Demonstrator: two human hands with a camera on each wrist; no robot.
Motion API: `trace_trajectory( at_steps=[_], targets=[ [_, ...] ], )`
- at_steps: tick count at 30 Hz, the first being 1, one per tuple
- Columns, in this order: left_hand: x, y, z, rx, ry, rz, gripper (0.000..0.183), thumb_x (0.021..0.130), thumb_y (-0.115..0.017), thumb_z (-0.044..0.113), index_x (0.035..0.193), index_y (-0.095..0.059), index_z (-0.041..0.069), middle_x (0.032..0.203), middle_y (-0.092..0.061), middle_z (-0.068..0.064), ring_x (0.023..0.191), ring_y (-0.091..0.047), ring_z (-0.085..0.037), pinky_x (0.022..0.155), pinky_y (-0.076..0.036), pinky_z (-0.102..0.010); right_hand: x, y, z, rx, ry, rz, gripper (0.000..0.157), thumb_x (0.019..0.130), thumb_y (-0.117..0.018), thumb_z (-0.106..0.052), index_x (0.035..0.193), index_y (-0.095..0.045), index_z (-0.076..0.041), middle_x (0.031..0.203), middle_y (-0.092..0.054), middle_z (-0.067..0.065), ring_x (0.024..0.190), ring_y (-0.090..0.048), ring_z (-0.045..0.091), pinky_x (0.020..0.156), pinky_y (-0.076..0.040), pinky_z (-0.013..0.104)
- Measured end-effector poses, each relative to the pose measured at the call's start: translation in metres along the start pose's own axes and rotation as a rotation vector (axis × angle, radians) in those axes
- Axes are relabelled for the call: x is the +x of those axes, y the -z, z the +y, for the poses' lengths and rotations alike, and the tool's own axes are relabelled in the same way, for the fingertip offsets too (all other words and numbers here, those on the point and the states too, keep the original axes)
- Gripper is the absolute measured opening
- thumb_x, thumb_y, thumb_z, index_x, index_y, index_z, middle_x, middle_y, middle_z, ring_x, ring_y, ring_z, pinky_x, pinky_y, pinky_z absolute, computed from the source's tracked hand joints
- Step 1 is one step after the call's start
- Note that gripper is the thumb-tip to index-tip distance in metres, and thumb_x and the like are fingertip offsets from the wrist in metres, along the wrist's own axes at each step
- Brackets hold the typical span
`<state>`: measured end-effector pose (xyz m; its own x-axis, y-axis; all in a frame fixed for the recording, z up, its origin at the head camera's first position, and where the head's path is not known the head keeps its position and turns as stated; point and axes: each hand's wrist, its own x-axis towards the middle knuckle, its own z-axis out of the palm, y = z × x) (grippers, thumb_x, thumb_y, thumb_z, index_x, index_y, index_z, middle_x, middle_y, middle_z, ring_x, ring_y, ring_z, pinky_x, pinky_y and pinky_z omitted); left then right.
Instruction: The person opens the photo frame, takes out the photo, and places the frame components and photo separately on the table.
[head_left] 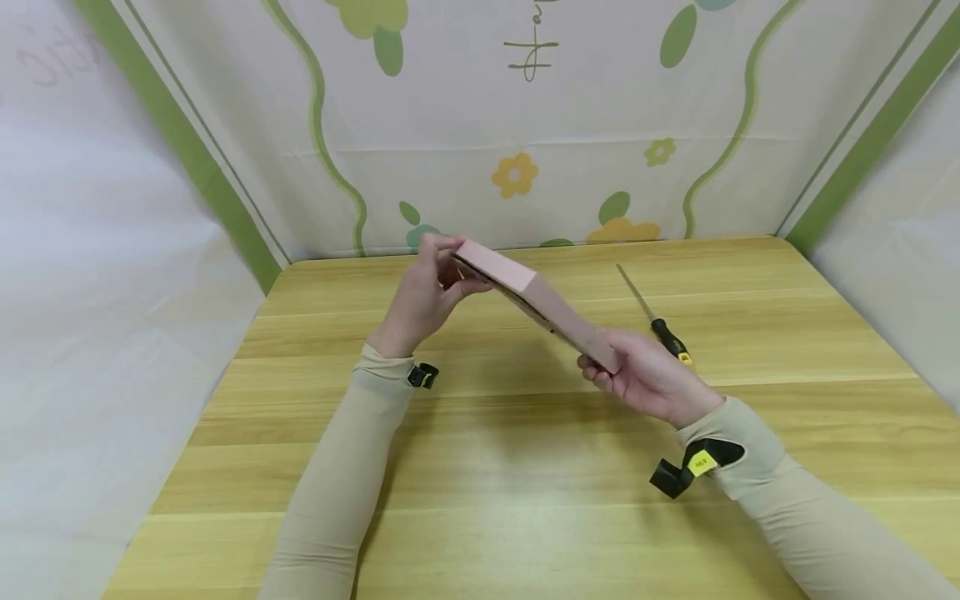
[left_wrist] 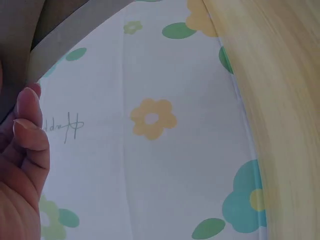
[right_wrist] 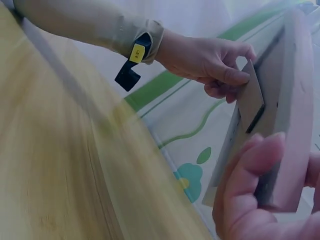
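A pink picture frame (head_left: 555,312) is held tilted above the table, its left end higher and its back turned down. In the head view my right hand (head_left: 652,375) grips the lower right end. My left hand (head_left: 423,292) is at the raised left end. From the right wrist, a flat stand flap (right_wrist: 252,100) angles out from the frame's back, and the thumb and fingers of my left hand (right_wrist: 220,70) pinch it. The frame's front is hidden. A thin-shafted tool with a black and yellow handle (head_left: 667,337) lies beyond my right hand.
The wood-grain table (head_left: 495,517) reaches back to a white cloth (head_left: 435,183) printed with flowers and green lines. White cloth walls (head_left: 90,333) rise on the left and right sides. Each wrist wears a small black camera mount.
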<state>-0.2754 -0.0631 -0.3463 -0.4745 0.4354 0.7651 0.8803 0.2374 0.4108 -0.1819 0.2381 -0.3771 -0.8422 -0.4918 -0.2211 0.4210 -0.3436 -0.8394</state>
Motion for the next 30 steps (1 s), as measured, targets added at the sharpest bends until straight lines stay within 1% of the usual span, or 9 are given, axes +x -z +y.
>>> trace_trajectory(
  at_steps=[4, 7, 10, 16, 19, 22, 24, 27, 30],
  targets=[
    [0.002, 0.001, 0.002, 0.045, -0.053, 0.040, 0.062, 0.078, -0.078, -0.005, 0.122, -0.034, -0.003, 0.090, -0.067, -0.024, 0.062, -0.062, -0.021, 0.056, -0.052, -0.027, -0.002, -0.002, -0.001, 0.028, 0.025, -0.013, 0.043, 0.107, -0.040, -0.007, 0.147, -0.024, -0.004, 0.111, -0.051, 0.014, 0.076, -0.055, 0.012, 0.061, -0.047, 0.015],
    [0.004, 0.001, 0.005, 0.001, -0.013, 0.030, 0.061, 0.081, -0.074, -0.011, 0.126, -0.034, -0.005, 0.100, -0.066, -0.028, 0.068, -0.065, -0.025, 0.062, -0.055, -0.029, -0.002, -0.002, -0.002, 0.004, 0.070, 0.048, 0.056, 0.105, -0.046, -0.006, 0.152, -0.017, -0.010, 0.126, -0.044, 0.018, 0.081, -0.057, 0.013, 0.062, -0.046, 0.019],
    [0.005, -0.001, 0.010, -0.141, 0.117, -0.013, 0.064, 0.086, -0.067, -0.014, 0.137, -0.031, -0.003, 0.116, -0.063, -0.029, 0.081, -0.069, -0.028, 0.071, -0.057, -0.031, -0.001, -0.002, -0.003, -0.043, 0.165, 0.134, 0.064, 0.103, -0.052, -0.005, 0.154, -0.015, -0.012, 0.127, -0.052, 0.018, 0.082, -0.061, 0.014, 0.063, -0.047, 0.022],
    [0.007, -0.007, 0.018, -0.490, 0.422, -0.096, 0.078, 0.096, -0.049, -0.015, 0.159, -0.014, 0.014, 0.138, -0.052, -0.023, 0.094, -0.068, -0.024, 0.071, -0.055, -0.027, 0.003, 0.001, -0.002, -0.220, 0.390, 0.307, 0.064, 0.100, -0.056, -0.003, 0.151, -0.020, -0.009, 0.097, -0.072, 0.009, 0.074, -0.069, 0.015, 0.061, -0.054, 0.025],
    [0.008, -0.007, 0.023, -0.657, 0.563, -0.105, 0.082, 0.097, -0.040, -0.017, 0.161, -0.011, 0.024, 0.143, -0.048, -0.023, 0.089, -0.067, -0.021, 0.070, -0.056, -0.028, 0.006, 0.004, -0.003, -0.350, 0.469, 0.377, 0.062, 0.099, -0.056, -0.002, 0.151, -0.023, -0.006, 0.101, -0.068, 0.012, 0.076, -0.070, 0.015, 0.062, -0.057, 0.027],
    [0.008, -0.005, 0.025, -0.784, 0.715, -0.111, 0.076, 0.100, -0.039, -0.007, 0.160, -0.011, 0.028, 0.147, -0.045, -0.022, 0.089, -0.068, -0.023, 0.076, -0.057, -0.034, 0.007, 0.008, -0.007, -0.470, 0.474, 0.422, 0.061, 0.100, -0.054, -0.004, 0.153, -0.023, -0.004, 0.113, -0.062, 0.022, 0.080, -0.069, 0.013, 0.064, -0.057, 0.028],
    [0.007, -0.005, 0.023, -0.779, 0.801, -0.139, 0.070, 0.104, -0.045, 0.006, 0.161, -0.008, 0.026, 0.142, -0.050, -0.022, 0.086, -0.068, -0.026, 0.076, -0.057, -0.036, 0.006, 0.010, -0.011, -0.546, 0.437, 0.440, 0.061, 0.101, -0.053, -0.004, 0.154, -0.022, -0.004, 0.119, -0.058, 0.030, 0.081, -0.069, 0.013, 0.066, -0.058, 0.031],
    [0.004, -0.010, 0.016, -0.673, 0.874, -0.212, 0.078, 0.103, -0.055, 0.021, 0.161, -0.003, 0.024, 0.134, -0.057, -0.019, 0.087, -0.069, -0.030, 0.076, -0.058, -0.040, 0.004, 0.010, -0.017, -0.685, 0.343, 0.432, 0.066, 0.101, -0.051, -0.007, 0.157, -0.017, -0.004, 0.121, -0.057, 0.034, 0.081, -0.070, 0.019, 0.069, -0.059, 0.037],
    [-0.001, -0.018, 0.007, -0.544, 0.898, -0.281, 0.086, 0.099, -0.063, 0.018, 0.161, -0.003, 0.021, 0.121, -0.063, -0.019, 0.090, -0.068, -0.029, 0.076, -0.058, -0.043, 0.001, 0.010, -0.023, -0.813, 0.240, 0.397, 0.072, 0.100, -0.053, -0.009, 0.158, -0.012, -0.005, 0.115, -0.060, 0.035, 0.078, -0.069, 0.028, 0.068, -0.059, 0.041]
  ],
)
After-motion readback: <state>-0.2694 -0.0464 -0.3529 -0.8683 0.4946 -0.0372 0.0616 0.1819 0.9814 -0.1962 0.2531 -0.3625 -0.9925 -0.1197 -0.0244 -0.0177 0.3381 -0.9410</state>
